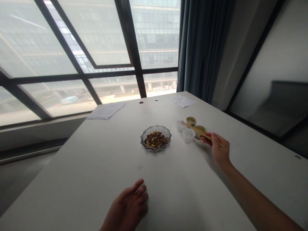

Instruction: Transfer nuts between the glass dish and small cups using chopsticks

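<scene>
Bare table (84, 166) lies open from the left hand (130, 208) up to the glass bowl of nuts (156, 138), while beside the right hand (218, 149) two white cups (185, 131) and two green cups (196, 126) crowd together under the chopsticks (202, 134).
</scene>
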`<state>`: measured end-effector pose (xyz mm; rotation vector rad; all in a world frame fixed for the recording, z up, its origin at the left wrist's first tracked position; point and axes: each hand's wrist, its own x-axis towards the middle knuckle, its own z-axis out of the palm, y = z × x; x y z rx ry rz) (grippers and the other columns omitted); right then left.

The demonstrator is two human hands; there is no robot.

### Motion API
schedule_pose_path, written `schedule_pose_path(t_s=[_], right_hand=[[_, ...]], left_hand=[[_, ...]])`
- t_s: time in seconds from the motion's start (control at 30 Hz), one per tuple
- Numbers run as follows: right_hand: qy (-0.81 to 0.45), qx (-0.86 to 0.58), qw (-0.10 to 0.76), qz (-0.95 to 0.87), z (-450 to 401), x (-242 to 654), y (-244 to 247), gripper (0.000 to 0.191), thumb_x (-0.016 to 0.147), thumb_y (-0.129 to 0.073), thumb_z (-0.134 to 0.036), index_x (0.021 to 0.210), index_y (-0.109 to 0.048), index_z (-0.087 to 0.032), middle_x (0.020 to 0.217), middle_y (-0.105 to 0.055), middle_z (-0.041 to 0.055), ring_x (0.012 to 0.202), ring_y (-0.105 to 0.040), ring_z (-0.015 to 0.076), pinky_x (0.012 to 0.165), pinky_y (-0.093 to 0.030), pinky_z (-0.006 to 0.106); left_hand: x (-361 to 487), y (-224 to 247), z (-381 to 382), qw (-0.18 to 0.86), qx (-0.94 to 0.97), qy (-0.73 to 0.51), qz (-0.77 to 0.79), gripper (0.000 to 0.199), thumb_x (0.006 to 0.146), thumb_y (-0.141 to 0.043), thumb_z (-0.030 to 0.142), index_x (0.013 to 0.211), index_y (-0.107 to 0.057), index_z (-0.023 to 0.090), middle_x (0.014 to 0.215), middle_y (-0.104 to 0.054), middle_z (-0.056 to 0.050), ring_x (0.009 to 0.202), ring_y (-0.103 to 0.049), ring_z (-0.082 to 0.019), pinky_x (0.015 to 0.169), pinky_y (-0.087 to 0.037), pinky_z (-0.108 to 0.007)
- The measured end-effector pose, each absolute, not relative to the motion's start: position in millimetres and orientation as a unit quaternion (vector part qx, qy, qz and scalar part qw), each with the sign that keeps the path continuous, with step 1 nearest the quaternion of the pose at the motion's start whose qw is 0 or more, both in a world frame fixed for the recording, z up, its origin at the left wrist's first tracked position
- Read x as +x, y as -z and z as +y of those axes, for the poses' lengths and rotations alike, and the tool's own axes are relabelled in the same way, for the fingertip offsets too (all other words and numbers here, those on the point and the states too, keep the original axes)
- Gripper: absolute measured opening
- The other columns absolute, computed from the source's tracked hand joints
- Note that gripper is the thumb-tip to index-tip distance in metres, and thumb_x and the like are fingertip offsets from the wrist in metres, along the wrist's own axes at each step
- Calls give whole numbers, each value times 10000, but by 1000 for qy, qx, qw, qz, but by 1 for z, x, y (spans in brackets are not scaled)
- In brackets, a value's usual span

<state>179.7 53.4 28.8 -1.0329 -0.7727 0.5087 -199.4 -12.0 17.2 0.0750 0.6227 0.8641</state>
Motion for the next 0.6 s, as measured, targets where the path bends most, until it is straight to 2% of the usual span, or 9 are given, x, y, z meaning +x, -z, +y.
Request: schedule_pose_path(t_s=[0.37,0.6], right_hand=[[-327,-419,662,-529,26,122,-28,310,996,-566,-422,959,-767,-189,846,-744,68,722,-699,191,681,-574,324],[-343,-417,634,-554,28,116,-18,307,1005,-550,-411,947,-754,-189,848,-712,65,726,-663,184,697,-544,320]], left_hand=[[-199,-16,-11,863,34,-412,290,228,783,-735,126,981,-627,159,789,-538,17,646,-479,-118,561,-372,-250],[-200,-16,-12,867,33,-411,279,231,769,-764,134,962,-640,155,781,-545,14,646,-478,-125,561,-365,-252]])
